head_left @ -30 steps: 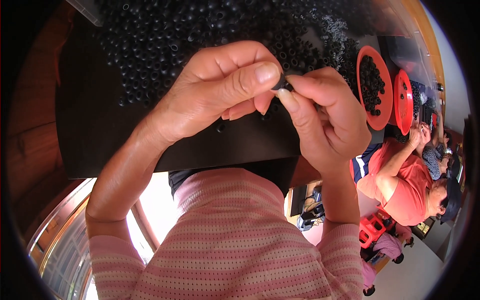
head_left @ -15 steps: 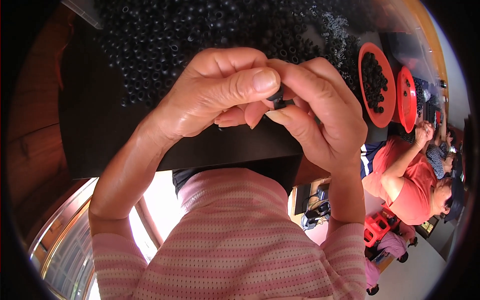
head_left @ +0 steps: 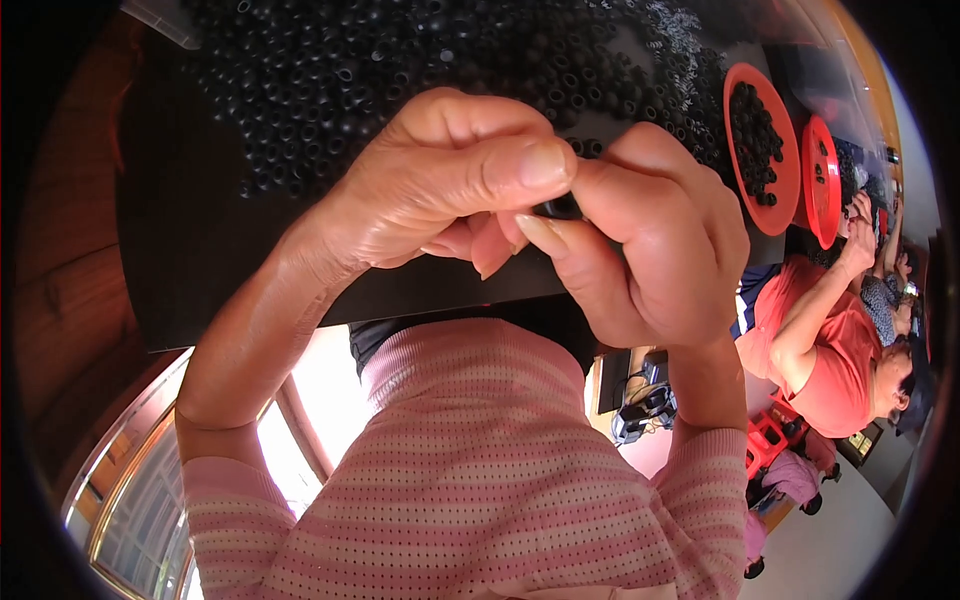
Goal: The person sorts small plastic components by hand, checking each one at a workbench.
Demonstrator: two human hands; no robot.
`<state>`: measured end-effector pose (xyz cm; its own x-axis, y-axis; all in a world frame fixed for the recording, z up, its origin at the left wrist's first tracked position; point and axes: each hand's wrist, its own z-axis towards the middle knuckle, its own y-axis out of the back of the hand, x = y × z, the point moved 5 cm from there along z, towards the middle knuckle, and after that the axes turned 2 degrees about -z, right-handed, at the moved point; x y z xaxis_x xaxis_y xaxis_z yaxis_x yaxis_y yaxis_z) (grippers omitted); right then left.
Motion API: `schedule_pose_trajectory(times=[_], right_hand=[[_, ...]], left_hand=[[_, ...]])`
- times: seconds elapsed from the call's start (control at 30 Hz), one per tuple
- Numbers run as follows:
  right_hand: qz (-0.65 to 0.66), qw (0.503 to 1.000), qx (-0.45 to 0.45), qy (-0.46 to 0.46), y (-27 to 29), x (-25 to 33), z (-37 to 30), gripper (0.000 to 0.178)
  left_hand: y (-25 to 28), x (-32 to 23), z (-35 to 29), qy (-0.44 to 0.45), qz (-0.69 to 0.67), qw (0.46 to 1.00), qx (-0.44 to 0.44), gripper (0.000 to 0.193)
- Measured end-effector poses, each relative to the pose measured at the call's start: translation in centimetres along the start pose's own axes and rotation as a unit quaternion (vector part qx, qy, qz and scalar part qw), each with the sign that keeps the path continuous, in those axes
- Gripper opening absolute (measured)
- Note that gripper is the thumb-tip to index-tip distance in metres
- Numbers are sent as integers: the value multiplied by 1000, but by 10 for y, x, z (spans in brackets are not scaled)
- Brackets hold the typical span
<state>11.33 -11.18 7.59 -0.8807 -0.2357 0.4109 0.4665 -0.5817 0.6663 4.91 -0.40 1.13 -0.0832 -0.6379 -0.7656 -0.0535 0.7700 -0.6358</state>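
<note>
In front of my chest, over the near part of the black tabletop [head_left: 190, 260], my two hands meet at the fingertips. My left hand [head_left: 450, 170] is closed, its thumb lying along the bent fingers and its tip touching my right forefinger. Between the thumb and forefinger of my right hand [head_left: 665, 230] is a small black cylindrical part [head_left: 562, 207], mostly covered by the fingers. Fingers of both hands press around it. Just beyond lies a wide spread of small black ring-shaped pieces [head_left: 310, 115].
Small metal springs [head_left: 678, 40] lie at the far right of the rings. Farther right stand an orange basin [head_left: 785, 200] holding black pieces and a red basin [head_left: 822, 222]. A co-worker in a coral shirt [head_left: 840, 345] sits to the right, near red stools [head_left: 764, 442].
My right hand has turned and shifted slightly right and down. The black part shows less between the fingers. The whole view has shifted a little.
</note>
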Motion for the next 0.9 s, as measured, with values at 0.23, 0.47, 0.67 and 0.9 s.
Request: schedule_pose_trajectory(times=[0.23, 0.47, 0.67, 0.9], right_hand=[[-28, 1000, 5, -6, 6, -12, -11, 24], [-146, 929, -80, -330, 108, -96, -78, 21], [-288, 898, 56, -328, 141, -134, -93, 28], [-205, 952, 119, -195, 66, -104, -51, 25]], left_hand=[[-2, -6, -3, -50, 121, 991, -1, 38], [10, -8, -4, -152, 144, 975, -73, 51], [12, -12, -2, -169, 148, 968, -108, 49], [23, -19, 4, -184, 97, 973, -103, 45]])
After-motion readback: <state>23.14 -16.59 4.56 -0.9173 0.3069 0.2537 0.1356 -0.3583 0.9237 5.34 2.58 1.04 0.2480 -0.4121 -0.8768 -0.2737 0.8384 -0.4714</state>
